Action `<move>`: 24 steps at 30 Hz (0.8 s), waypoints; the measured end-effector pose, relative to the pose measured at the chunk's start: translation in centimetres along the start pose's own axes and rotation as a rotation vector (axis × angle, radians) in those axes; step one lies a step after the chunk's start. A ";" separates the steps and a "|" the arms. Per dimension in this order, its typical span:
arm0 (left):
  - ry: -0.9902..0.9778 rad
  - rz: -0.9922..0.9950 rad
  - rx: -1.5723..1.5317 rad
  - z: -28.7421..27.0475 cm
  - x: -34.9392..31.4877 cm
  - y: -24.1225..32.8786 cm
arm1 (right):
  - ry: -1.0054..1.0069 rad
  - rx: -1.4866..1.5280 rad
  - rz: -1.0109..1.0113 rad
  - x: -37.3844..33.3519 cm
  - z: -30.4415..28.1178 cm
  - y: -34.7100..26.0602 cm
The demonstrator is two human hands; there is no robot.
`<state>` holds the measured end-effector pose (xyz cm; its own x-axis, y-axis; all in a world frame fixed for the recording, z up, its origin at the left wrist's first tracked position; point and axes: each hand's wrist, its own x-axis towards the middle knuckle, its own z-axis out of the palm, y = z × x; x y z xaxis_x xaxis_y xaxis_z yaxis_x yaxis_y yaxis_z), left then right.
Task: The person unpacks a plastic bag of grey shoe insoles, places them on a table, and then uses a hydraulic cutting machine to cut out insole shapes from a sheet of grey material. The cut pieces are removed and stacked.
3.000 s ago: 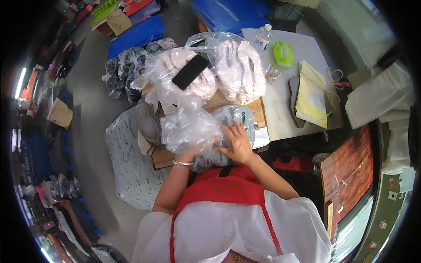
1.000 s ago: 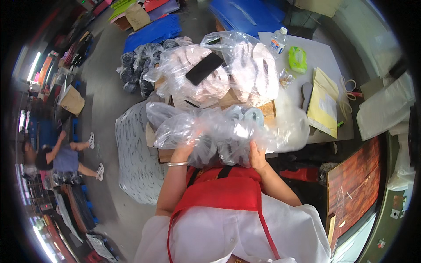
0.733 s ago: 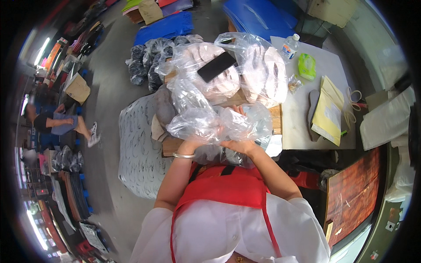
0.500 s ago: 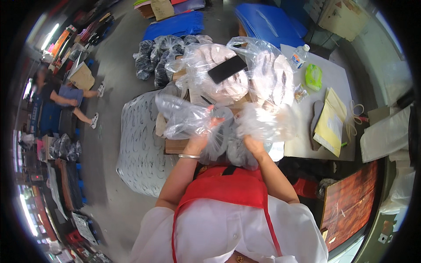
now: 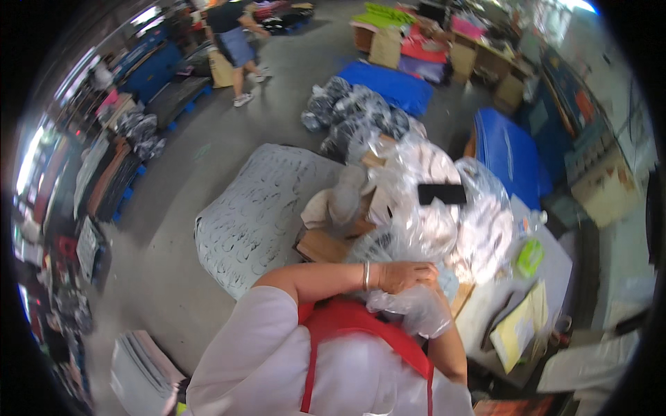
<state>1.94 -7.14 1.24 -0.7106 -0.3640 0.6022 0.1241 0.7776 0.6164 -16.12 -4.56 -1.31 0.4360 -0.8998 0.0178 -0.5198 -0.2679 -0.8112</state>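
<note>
My left hand (image 5: pixel 408 275), a silver bangle on its wrist, reaches across in front of me with its fingers curled. It is closed on the gathered part of a clear plastic bag (image 5: pixel 415 308), whose loose film hangs below toward my red apron (image 5: pixel 354 326). Right against it is my right hand (image 5: pixel 436 283), mostly covered by the left, so its fingers do not show. Just beyond both hands lie clear bags of pale pink pieces (image 5: pixel 427 163), with a black phone (image 5: pixel 442 194) resting on top.
Left of the bags stands a large grey-white patterned bundle (image 5: pixel 270 208). On the table at right are a yellow envelope (image 5: pixel 520 322) and a green packet (image 5: pixel 530 258). Blue sheets (image 5: pixel 388 87) and dark bagged bundles (image 5: pixel 347 111) lie farther off. A person (image 5: pixel 236 41) walks at the far left.
My hands, apart before with the plastic film spread between them, have come together on the right at the gathered bag. The view has turned to the left, and the person has walked on.
</note>
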 end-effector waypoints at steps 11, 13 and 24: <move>-0.300 -0.423 0.085 1.9 0.9 -3.4 | -0.169 0.286 0.108 -0.8 0.6 0.1; -0.414 -0.307 0.268 0.5 2.6 -1.6 | 0.008 0.207 0.075 -0.6 2.1 -0.2; -0.588 -0.410 0.608 -6.1 1.5 4.9 | 0.211 0.649 0.406 0.5 1.5 -1.1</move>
<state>5.64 -7.04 8.24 -0.8753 -0.4800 -0.0585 -0.4781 0.8411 0.2530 -14.27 -4.24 -1.29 0.1217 -0.9477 -0.2951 -0.0480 0.2914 -0.9554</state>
